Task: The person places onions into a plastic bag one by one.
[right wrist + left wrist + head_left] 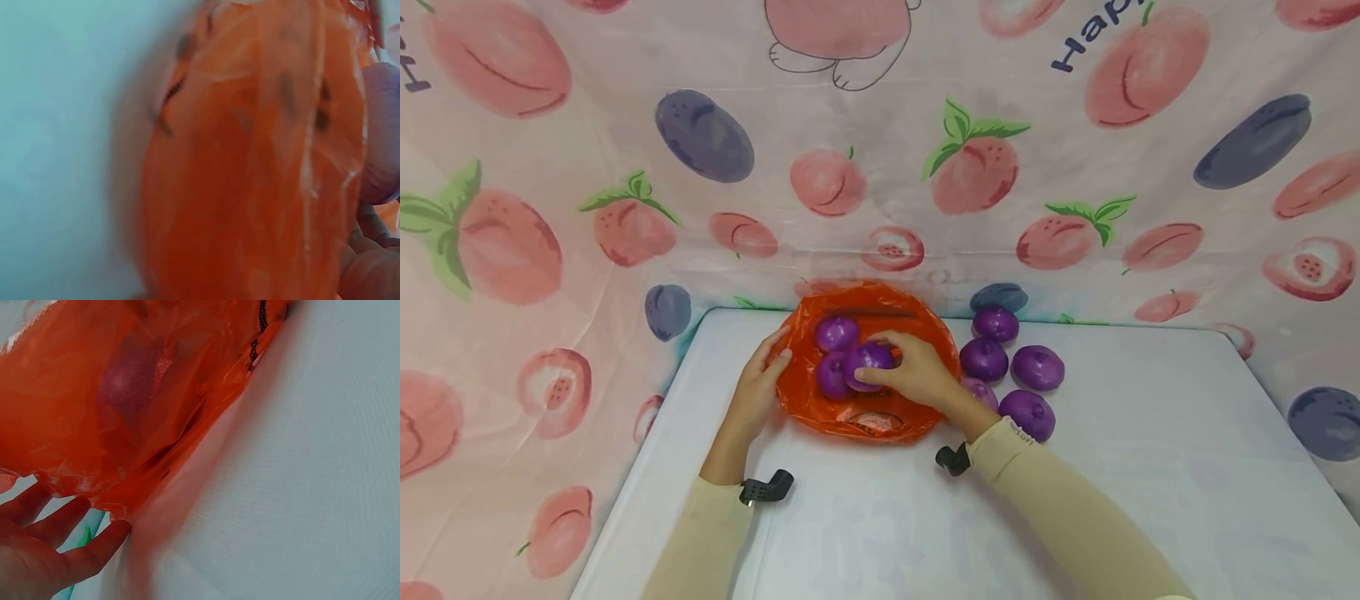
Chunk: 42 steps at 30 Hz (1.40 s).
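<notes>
An orange plastic bag (820,423) lies with its mouth spread wide on the white table. Two purple onions (837,333) sit inside it. Over them my right hand (921,372) holds another purple onion (871,360) between thumb and fingers, within the bag's mouth. In the right wrist view, the bag's side hides most of that hand, and a purple onion (381,134) shows at the right edge. My left hand (758,387) touches the bag's left rim, its fingers (62,525) extended and spread along the edge in the left wrist view.
Several loose purple onions (1037,367) are grouped on the table just right of the bag, beside my right forearm. A fruit-printed cloth (880,200) hangs behind the white table (1150,467). Each wrist wears a black camera mount (767,487).
</notes>
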Tool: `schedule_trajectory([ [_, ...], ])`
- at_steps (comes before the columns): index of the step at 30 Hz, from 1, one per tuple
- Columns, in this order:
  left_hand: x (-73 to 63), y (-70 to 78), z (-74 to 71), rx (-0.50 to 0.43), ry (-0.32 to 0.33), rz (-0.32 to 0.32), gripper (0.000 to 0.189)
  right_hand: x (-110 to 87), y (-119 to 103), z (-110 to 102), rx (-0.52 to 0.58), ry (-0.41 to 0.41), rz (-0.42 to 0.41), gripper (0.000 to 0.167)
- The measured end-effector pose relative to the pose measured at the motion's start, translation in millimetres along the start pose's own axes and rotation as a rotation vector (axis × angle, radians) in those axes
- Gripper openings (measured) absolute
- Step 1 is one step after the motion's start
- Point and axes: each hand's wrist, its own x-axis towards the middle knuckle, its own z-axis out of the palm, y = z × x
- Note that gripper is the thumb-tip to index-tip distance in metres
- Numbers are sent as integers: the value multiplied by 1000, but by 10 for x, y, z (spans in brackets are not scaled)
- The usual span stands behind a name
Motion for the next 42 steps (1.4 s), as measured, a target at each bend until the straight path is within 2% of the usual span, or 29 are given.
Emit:
schedule_trajectory([
  [12, -4, 24, -3, -12, -1, 7, 50, -1, 81, 157, -62, -46, -66, 63],
  [25, 11, -4, -10, -21, 0, 10, 50, -30, 54, 266, -97, -116, -19, 74],
  [35, 3, 2, -10, -29, 4, -2, 50, -17, 78, 355, -97, -168, -82, 70],
  [42, -9, 25, 1, -39, 3, 8, 50, 11, 91, 387, -106, -179, -93, 69],
])
